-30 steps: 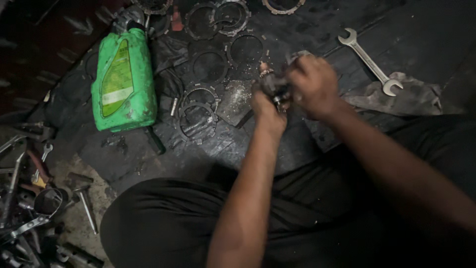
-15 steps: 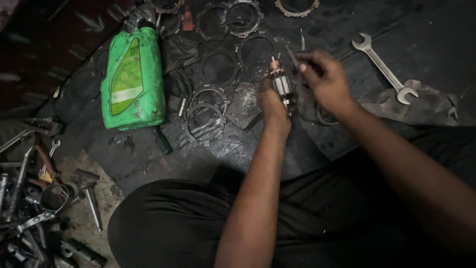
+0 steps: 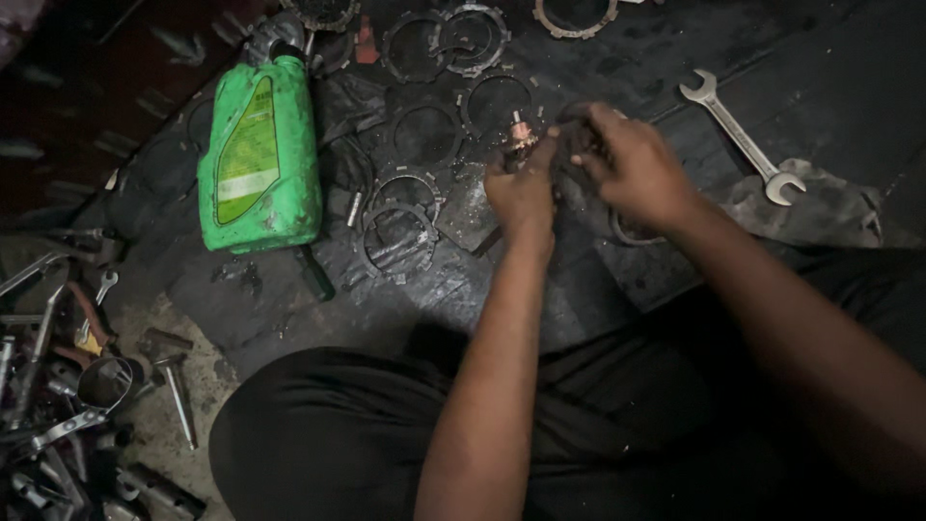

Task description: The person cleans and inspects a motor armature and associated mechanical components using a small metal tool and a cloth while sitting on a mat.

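Note:
My left hand (image 3: 522,196) grips a small motor armature (image 3: 522,131) whose coppery tip sticks up above my fingers. Pressed against its right side is my right hand (image 3: 632,169), its fingers curled round a dark greasy piece (image 3: 577,133); I cannot tell what that piece is. Both hands hover over a black oily mat (image 3: 675,58), and most of the armature's body is hidden by my fingers.
A green oil can (image 3: 258,154) lies at the left. Several toothed metal rings (image 3: 424,135) are spread on the mat behind my hands. A double-ended spanner (image 3: 738,135) and a grey rag (image 3: 820,207) lie at the right. A hammer (image 3: 169,371) and piled tools (image 3: 48,396) sit lower left.
My right hand, which stood a little apart from the armature half a second ago, has closed in against it. The armature now shows only its tip.

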